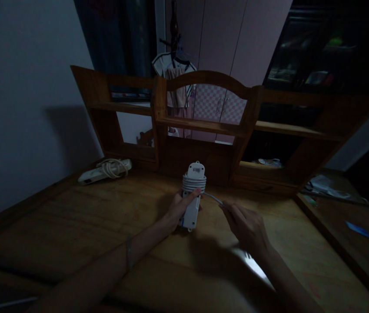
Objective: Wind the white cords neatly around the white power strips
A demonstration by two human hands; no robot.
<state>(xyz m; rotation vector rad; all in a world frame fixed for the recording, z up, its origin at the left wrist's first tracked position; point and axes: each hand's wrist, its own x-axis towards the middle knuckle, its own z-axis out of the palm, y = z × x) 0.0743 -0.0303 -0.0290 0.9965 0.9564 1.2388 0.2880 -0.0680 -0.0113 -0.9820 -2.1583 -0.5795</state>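
Observation:
A white power strip [191,214] is held up over the wooden desk, its back with the label and screws facing me. Several turns of its grey-white cord [194,183] lie wrapped around the upper part. My left hand [178,208] grips the strip from the left, thumb pressed across it just below the turns; the other fingers are mostly hidden behind. To the right, my right hand [246,224] pinches the cord, and a short length runs taut from the strip to its fingertips.
Another white power strip [106,170] with its cord bundled around it lies at the desk's back left. A wooden shelf unit [200,126] rises along the back edge. On a lower surface at right lies a blue packet [357,229], with crumpled plastic [327,188] behind.

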